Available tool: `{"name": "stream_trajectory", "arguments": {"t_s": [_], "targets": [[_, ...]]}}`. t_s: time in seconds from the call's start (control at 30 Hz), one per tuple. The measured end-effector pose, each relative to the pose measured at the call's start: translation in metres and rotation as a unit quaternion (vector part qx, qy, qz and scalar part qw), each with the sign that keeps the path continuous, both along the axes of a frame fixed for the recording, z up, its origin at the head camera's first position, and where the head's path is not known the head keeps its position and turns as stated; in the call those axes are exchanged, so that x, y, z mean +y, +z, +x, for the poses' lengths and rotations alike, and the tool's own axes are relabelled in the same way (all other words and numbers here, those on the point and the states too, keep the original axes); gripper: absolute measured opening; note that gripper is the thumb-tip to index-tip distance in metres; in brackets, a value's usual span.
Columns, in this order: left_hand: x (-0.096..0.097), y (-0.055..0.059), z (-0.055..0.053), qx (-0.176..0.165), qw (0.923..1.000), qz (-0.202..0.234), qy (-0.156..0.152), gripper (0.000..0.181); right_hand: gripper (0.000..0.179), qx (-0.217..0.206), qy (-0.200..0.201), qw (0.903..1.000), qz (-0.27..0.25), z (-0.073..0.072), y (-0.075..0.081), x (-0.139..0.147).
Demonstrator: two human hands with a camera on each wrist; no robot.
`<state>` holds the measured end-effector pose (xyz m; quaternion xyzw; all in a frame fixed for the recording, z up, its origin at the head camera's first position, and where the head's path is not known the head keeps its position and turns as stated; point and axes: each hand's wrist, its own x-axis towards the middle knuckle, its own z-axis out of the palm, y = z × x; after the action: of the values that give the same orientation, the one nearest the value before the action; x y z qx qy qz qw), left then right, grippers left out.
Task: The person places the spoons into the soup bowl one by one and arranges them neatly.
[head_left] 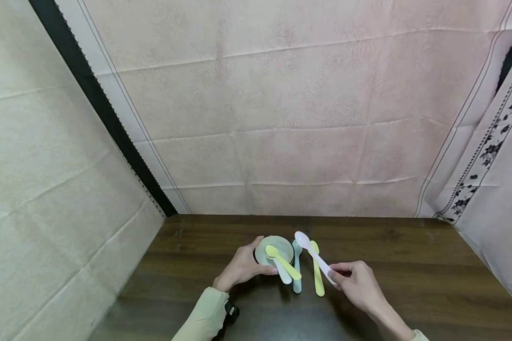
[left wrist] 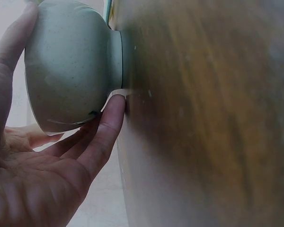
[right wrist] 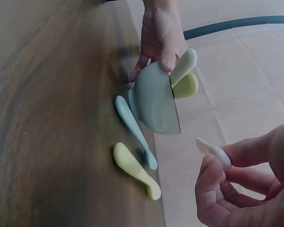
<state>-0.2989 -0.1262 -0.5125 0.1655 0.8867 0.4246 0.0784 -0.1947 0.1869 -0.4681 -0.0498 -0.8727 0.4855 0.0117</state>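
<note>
My left hand (head_left: 244, 263) curls round a pale green bowl (left wrist: 68, 66) standing upright on the table, thumb near the rim and fingers at its far side and foot. Two spoons lean in the bowl with handles over the near rim: a yellow-green spoon (head_left: 291, 270) and a whitish one (head_left: 285, 275). Between thumb and fingers, my right hand (head_left: 360, 285) pinches the handle end of a pale lilac-white spoon (head_left: 317, 258). That spoon is raised, its head pointing away from me, above a light blue spoon (right wrist: 131, 124) and another yellow-green spoon (right wrist: 132, 166) lying right of the bowl.
The dark wooden table (head_left: 409, 265) extends to both sides of the hands. Pale cloth (head_left: 298, 118) hangs behind its far edge, with further cloth walls at left and right. A dark band (head_left: 106, 109) runs down the left corner.
</note>
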Motion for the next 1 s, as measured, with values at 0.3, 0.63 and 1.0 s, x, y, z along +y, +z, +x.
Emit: {"name": "stream_trajectory", "arguments": {"t_s": [0.3, 0.63, 1.0], "targets": [[0.001, 0.001, 0.001, 0.005, 1.0, 0.003, -0.002, 0.115, 0.014, 0.002, 0.024, 0.9993, -0.028, -0.006, 0.003, -0.003], [0.001, 0.001, 0.002, 0.015, 0.9998, 0.004, -0.009, 0.112, 0.016, -0.019, 0.041, 0.996, -0.077, -0.015, 0.004, -0.012], [0.0, 0.001, 0.002, 0.011, 0.9999, 0.004, -0.008, 0.112, 0.014, -0.022, 0.066, 0.9934, -0.091, -0.027, 0.0, -0.025]]}}
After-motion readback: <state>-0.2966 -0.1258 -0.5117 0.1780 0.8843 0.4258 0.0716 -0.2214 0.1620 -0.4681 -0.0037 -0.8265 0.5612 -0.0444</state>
